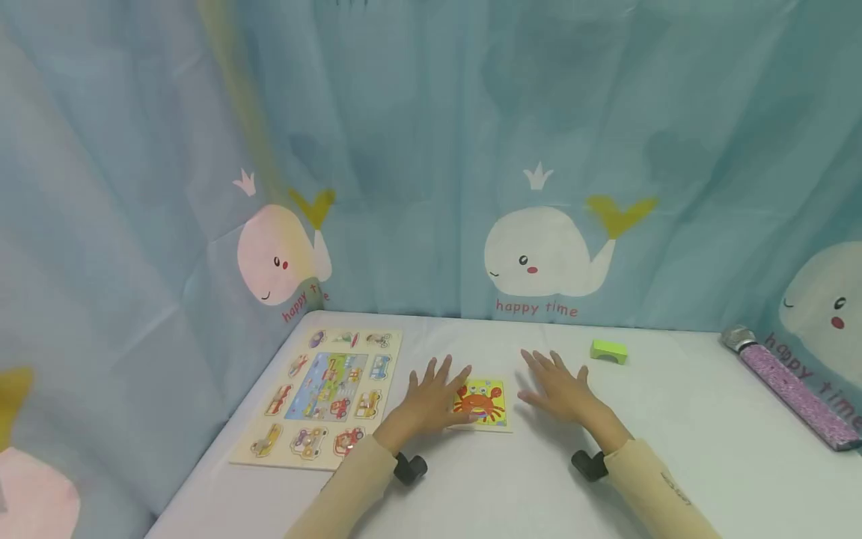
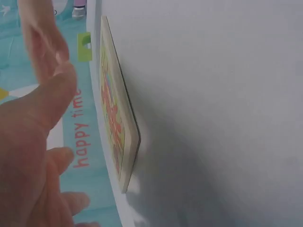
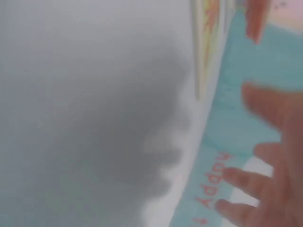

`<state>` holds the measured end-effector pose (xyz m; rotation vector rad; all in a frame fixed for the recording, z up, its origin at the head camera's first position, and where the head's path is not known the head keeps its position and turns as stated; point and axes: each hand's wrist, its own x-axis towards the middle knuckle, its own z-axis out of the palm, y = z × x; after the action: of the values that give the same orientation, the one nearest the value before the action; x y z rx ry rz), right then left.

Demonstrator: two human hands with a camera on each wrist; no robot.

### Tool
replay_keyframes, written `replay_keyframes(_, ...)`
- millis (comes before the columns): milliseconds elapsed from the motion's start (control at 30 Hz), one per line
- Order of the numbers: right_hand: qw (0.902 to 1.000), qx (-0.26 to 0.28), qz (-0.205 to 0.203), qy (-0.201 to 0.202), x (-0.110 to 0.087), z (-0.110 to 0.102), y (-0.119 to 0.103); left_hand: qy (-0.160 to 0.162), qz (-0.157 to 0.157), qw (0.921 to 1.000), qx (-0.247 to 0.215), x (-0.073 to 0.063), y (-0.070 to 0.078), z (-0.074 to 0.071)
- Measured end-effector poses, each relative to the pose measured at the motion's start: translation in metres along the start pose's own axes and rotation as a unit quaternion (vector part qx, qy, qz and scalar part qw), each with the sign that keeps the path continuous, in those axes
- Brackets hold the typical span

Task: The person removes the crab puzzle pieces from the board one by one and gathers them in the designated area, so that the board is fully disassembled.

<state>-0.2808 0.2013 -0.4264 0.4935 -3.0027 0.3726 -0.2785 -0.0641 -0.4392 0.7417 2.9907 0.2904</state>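
A small square crab puzzle [image 1: 480,405], an orange crab on yellow-green in a pale wooden frame, lies flat on the white table between the two hands. My left hand [image 1: 429,397] hovers at its left edge with fingers spread, covering part of that side in the head view. To the right of the puzzle, my right hand [image 1: 560,389] is held with fingers spread and nothing in it. In the left wrist view the puzzle [image 2: 113,109] shows edge-on, apart from the left thumb. The right wrist view is blurred and shows the right hand's shadow on the table.
A larger wooden vehicle puzzle board [image 1: 277,442] lies at the left. Behind the right hand sits a green arch block [image 1: 609,351]. A pink glittery microphone [image 1: 795,393] lies along the right side. A blue whale curtain [image 1: 417,172] hangs behind the table.
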Motion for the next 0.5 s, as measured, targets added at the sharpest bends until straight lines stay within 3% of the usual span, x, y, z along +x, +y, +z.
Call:
replay_keyframes(100,0.9992,0.011,-0.017,0.035,0.014,-0.005,-0.007,-0.023,0.007,0.9997,-0.009,0.0,0.002,-0.007)
replay_keyframes(200,0.9976,0.043,-0.045,0.03,0.027,-0.004,-0.015,-0.058,0.017,0.9979,-0.021,-0.002,0.004,-0.011)
replay_keyframes(300,0.9943,0.086,-0.063,-0.011,0.037,0.002,-0.025,-0.083,0.023,0.9958,-0.032,-0.004,0.005,-0.01)
replay_keyframes(500,0.9856,0.125,-0.06,-0.096,0.049,0.018,-0.048,-0.093,0.025,0.9948,-0.032,-0.006,0.006,-0.001)
